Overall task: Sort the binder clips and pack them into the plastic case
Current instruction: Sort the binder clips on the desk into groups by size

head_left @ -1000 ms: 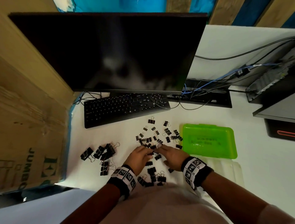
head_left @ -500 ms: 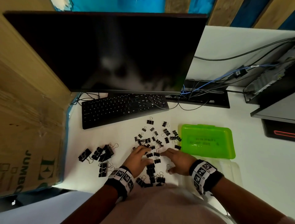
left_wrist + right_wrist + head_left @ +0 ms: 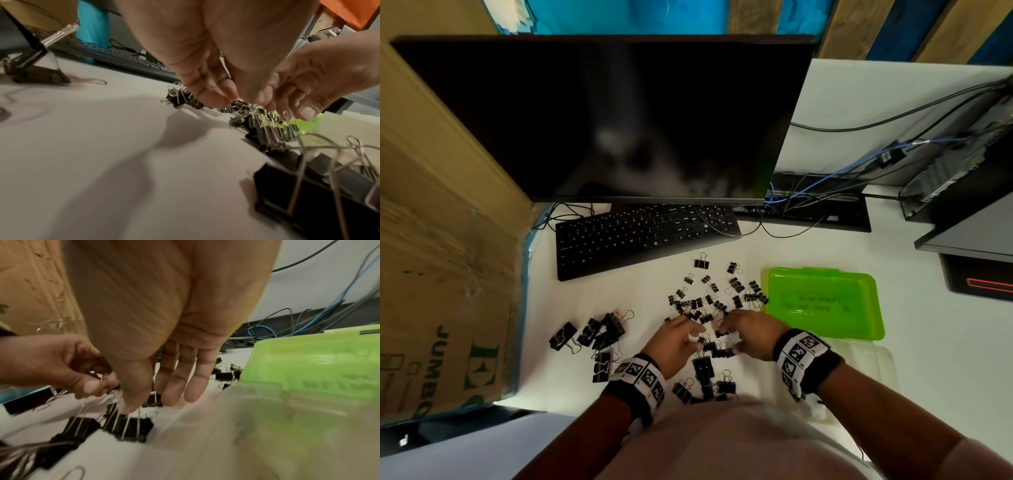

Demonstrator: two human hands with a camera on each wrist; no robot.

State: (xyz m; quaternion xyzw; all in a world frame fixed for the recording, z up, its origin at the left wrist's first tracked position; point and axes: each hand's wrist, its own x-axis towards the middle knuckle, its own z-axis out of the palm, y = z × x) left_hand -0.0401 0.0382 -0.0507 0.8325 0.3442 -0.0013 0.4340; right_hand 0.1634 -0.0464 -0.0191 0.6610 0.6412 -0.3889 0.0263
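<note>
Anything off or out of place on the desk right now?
Nothing damaged. Binder clips lie loose in three clusters: large ones at left, small ones beside the green plastic case, medium ones near the desk edge. None show inside the case.

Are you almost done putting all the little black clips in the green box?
Not nearly. Sorting has begun: big clips sit in a group to the left, medium ones nearest the person. Both the left hand and right hand are picking through the small clips in the middle. The green case looks shut, so all the packing is left.
</note>
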